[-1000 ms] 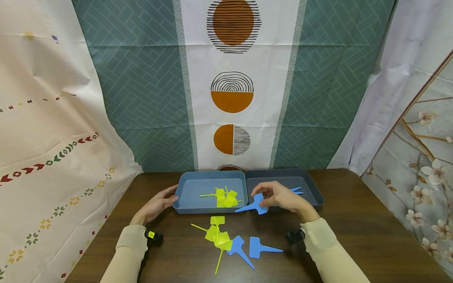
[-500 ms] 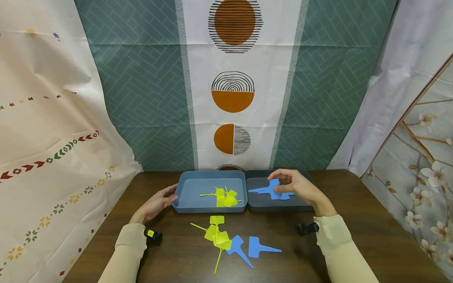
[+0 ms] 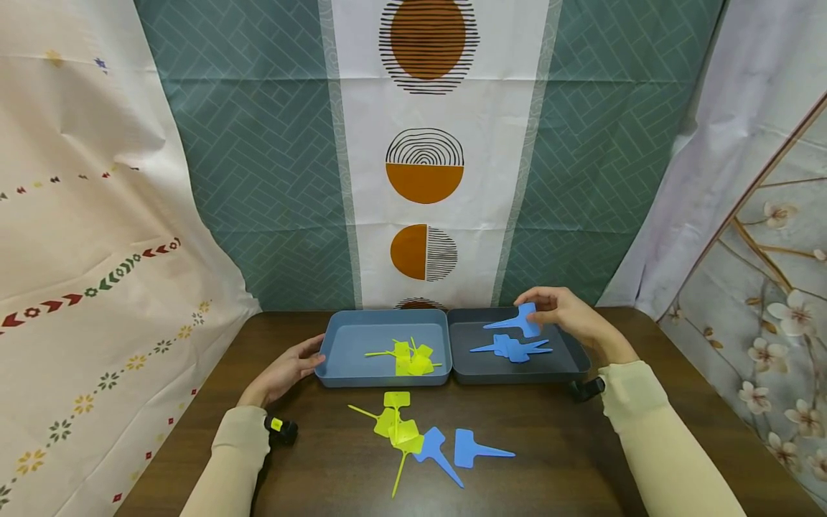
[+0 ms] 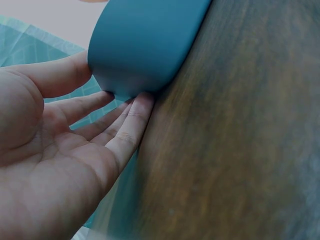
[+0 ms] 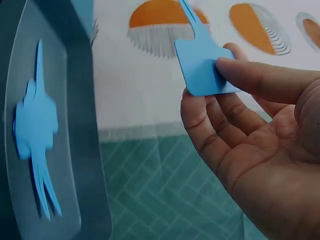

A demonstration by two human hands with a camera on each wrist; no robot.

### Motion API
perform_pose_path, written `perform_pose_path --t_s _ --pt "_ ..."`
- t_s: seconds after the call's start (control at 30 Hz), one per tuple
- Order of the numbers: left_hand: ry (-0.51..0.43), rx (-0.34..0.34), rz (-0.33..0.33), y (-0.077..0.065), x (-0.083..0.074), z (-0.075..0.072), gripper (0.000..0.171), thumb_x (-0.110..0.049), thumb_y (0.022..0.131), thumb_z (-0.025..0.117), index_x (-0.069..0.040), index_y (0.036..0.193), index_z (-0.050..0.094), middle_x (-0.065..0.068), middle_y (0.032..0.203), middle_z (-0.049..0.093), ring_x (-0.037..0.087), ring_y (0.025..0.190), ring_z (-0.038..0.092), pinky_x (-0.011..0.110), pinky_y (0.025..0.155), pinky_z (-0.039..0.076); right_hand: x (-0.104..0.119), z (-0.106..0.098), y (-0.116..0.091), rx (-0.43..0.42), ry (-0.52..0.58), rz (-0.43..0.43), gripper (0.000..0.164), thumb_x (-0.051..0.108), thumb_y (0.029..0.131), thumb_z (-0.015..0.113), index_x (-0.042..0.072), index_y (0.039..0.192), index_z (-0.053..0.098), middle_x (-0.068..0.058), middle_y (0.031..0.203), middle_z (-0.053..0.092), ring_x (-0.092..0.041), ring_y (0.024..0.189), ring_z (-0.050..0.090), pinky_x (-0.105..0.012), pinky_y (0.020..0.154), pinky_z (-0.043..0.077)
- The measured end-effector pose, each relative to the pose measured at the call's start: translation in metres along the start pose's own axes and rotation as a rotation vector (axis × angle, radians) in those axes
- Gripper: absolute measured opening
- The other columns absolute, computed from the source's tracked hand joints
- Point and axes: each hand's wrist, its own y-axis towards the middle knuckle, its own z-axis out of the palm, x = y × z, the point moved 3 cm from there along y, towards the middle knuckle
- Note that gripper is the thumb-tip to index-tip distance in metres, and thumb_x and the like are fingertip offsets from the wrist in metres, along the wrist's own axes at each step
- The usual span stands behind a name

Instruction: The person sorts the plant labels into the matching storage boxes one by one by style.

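Piled blue tags (image 3: 515, 349) partly hidden, right sleeve (image 3: 665, 438) cropped

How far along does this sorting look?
Seemingly partway. Done: yellow plant labels in the blue-gray tray, blue plant labels piled in the dark gray tray. In hand: the right hand pinches at least one blue label, clear of the pile; the left hand touches the blue-gray tray. Left: yellow labels and two blue labels on the table.

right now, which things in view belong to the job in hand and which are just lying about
Seemingly in the job:
blue tag held by the right hand
dark tray with blue tags
blue-grey tray, touched by the left hand, yellow tags inside
loose yellow tags, loose blue tags

Likely just surroundings:
patterned cloth behind
cream cloth
blossom cloth
brown table
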Motion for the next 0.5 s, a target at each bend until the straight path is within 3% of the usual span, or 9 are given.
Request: perform_pose_path --t_s 0.37,0.5 --pt "0.000 0.002 -0.001 -0.001 -0.001 -0.001 0.068 -0.010 0.111 0.046 0.003 0.165 0.007 0.031 0.169 0.006 0.050 0.154 0.016 0.063 0.124 0.016 -0.012 -0.030 0.015 0.003 -0.126 0.116 0.032 0.000 0.102 0.058 -0.007 0.132 0.065 -0.017 0.102 0.064 -0.028 0.074 0.058 -0.032 0.068 0.053" --pt "0.002 0.000 0.001 -0.001 -0.001 0.000 0.068 -0.010 0.111 0.047 0.003 0.165 0.008 0.031 0.168 0.008 0.050 0.153 0.016 0.064 0.123 0.017 -0.016 -0.033 0.022 0.018 -0.168 0.144 0.033 -0.002 0.102 0.056 -0.010 0.133 0.063 -0.022 0.113 0.066 -0.022 0.074 0.056 -0.031 0.067 0.053"
